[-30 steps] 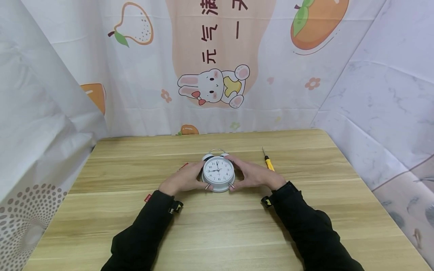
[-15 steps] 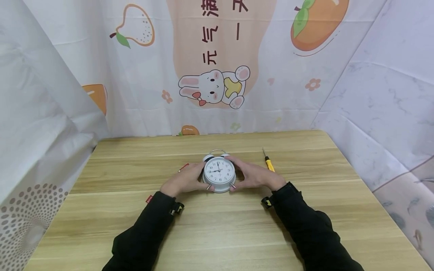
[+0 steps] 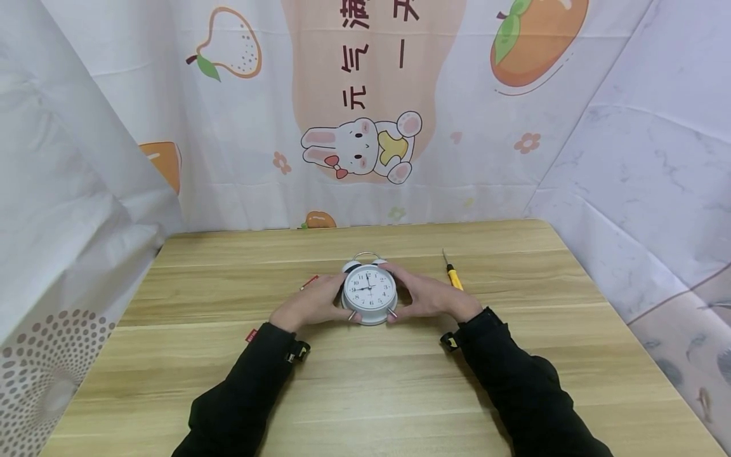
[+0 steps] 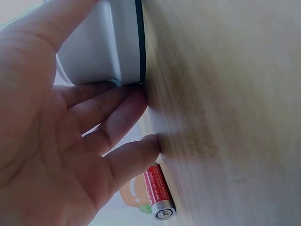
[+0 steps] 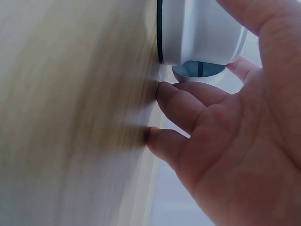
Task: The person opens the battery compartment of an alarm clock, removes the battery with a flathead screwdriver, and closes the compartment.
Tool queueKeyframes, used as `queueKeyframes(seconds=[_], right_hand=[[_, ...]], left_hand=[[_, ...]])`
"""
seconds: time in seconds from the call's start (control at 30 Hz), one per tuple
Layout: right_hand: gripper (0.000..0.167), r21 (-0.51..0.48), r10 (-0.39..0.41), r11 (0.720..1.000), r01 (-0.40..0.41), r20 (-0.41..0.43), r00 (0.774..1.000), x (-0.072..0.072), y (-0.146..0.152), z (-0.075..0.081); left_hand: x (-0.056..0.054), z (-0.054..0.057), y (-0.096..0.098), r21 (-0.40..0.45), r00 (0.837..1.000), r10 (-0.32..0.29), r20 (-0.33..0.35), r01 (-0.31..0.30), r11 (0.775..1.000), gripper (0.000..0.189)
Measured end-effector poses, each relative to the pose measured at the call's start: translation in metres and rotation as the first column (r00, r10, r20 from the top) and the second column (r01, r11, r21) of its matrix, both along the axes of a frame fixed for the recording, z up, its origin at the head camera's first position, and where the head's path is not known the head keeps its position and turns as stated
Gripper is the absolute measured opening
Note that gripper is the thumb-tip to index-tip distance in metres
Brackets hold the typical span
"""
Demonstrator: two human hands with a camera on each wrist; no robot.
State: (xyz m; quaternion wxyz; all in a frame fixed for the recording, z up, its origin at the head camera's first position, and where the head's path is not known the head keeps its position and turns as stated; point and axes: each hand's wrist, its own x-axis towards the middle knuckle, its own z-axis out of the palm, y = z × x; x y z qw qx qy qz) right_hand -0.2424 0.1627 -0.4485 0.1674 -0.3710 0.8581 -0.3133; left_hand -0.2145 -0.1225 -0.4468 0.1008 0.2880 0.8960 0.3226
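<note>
A white twin-bell alarm clock (image 3: 370, 289) lies face up on the wooden table, its bells toward the far side and its two short legs toward me. From the left, my left hand (image 3: 313, 303) grips the clock's side, thumb by one leg and fingers near a bell. My right hand (image 3: 429, 296) holds the opposite side the same way. In the left wrist view the clock's dark back rim sits against the tabletop, with fingertips at its edge. A red AA battery (image 4: 159, 193) lies just beyond the left little finger.
A yellow-handled screwdriver (image 3: 453, 274) lies beyond the right hand, its tip pointing away. Another small red object (image 3: 251, 335) shows beside the left sleeve, partly covered. A printed curtain (image 3: 245, 139) hangs behind the table's far edge (image 3: 400, 225).
</note>
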Motion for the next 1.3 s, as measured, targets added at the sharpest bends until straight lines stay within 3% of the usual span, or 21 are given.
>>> queueKeyframes(seconds=[0.6,1.0,1.3], right_hand=[[0.111,-0.006,0.012,1.000,-0.012,0.031,0.999,0.0009,0.0023,0.0016],[0.110,0.042,-0.009,0.999,0.007,0.032,0.999,0.0057,-0.0022,-0.0044],[0.110,0.065,-0.040,0.997,0.035,0.065,0.997,0.0046,0.0010,0.0029]], left_hand=[[-0.0018,-0.0001,0.0013,-0.004,1.000,-0.001,-0.007,0.001,1.000,0.084],[0.0025,-0.0009,-0.0032,-0.024,1.000,-0.006,0.000,0.006,1.000,0.088],[-0.0015,0.0002,-0.0034,0.004,1.000,-0.031,-0.004,0.031,1.000,0.082]])
